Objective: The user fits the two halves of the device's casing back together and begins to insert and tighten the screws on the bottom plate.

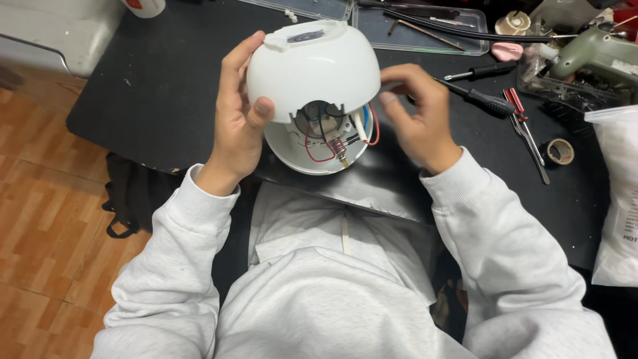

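Note:
A round white plastic appliance shell [312,70] is held above the black table [166,80], its underside opened toward me. Inside the opening I see red, black and white wires [319,143] and a small metal part. My left hand [236,123] grips the shell's left side, thumb pressed on the cut-out edge. My right hand [419,116] is at the shell's right edge, fingers curled and touching the rim near the wires. Whether it pinches anything is hidden.
A black-handled screwdriver [482,100] lies right of my right hand, with red-handled pliers [525,129] and a tape roll [560,151] further right. Clear trays [425,30], a green power tool [591,53] and a plastic bag [618,193] sit at the back and right. Wood floor lies left.

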